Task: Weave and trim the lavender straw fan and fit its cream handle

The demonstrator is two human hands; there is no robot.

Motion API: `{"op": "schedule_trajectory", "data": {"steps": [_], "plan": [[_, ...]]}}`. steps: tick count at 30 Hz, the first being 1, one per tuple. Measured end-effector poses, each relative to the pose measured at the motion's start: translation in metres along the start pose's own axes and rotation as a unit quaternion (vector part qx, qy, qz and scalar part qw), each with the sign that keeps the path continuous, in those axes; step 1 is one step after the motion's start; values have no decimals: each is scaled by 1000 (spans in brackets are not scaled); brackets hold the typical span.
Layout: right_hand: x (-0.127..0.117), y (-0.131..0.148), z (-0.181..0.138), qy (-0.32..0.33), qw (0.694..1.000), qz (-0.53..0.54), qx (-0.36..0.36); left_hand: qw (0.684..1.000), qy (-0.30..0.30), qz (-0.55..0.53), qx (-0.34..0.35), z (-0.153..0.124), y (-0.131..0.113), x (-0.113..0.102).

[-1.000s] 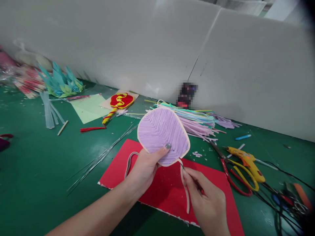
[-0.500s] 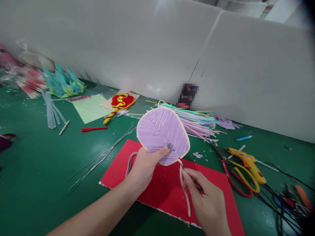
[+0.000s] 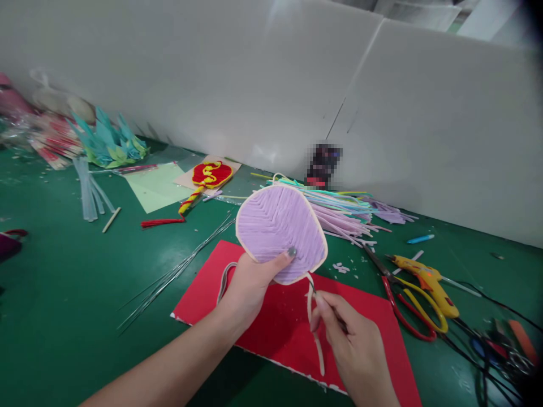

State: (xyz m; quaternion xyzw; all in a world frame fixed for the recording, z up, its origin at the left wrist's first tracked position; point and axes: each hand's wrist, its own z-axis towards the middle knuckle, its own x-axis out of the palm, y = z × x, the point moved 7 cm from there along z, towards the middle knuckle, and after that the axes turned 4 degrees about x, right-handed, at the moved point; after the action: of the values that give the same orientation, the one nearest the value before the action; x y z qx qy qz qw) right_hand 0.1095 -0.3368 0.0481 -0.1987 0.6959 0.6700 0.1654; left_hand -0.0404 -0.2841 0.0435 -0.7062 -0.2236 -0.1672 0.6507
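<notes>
My left hand (image 3: 250, 285) grips a round lilac fan face (image 3: 278, 229), thumb flat on its ribbed front; the fingers behind it are hidden. A cream edging strip (image 3: 320, 353) borders the fan and its loose end hangs from the lower right rim. At that spot my right hand (image 3: 354, 333) is closed round a slim dark tool (image 3: 313, 286), whose tip meets the strip just below the rim. Most of the tool is covered by the fingers, so its kind is unclear. Beneath both hands lies a red board (image 3: 275, 333).
Scissors (image 3: 418, 305) and a yellow glue gun (image 3: 428, 277) lie at right, with cables and other tools. Behind the fan is a heap of coloured fuzzy stems (image 3: 339, 212). Thin wires (image 3: 182, 265), a red-and-yellow fan (image 3: 212, 174) and glue sticks (image 3: 87, 192) are at left.
The hanging end of the cream strip has swung slightly left, and the right hand's fingers have shifted a little around the tool. The left hand and fan stay almost still.
</notes>
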Motion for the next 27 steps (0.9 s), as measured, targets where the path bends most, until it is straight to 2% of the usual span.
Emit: {"op": "schedule_trajectory", "data": {"steps": [5, 9, 14, 27], "plan": [[2, -4, 0, 36, 993, 95, 57, 999, 5, 41, 28, 1, -5, -2], [7, -9, 1, 85, 975, 165, 122, 995, -22, 83, 53, 0, -7, -6], [9, -13, 1, 94, 960, 207, 162, 995, -25, 71, 66, -1, -6, -7], [10, -12, 2, 89, 965, 195, 153, 996, 2, -69, -48, -3, 8, 2]]}}
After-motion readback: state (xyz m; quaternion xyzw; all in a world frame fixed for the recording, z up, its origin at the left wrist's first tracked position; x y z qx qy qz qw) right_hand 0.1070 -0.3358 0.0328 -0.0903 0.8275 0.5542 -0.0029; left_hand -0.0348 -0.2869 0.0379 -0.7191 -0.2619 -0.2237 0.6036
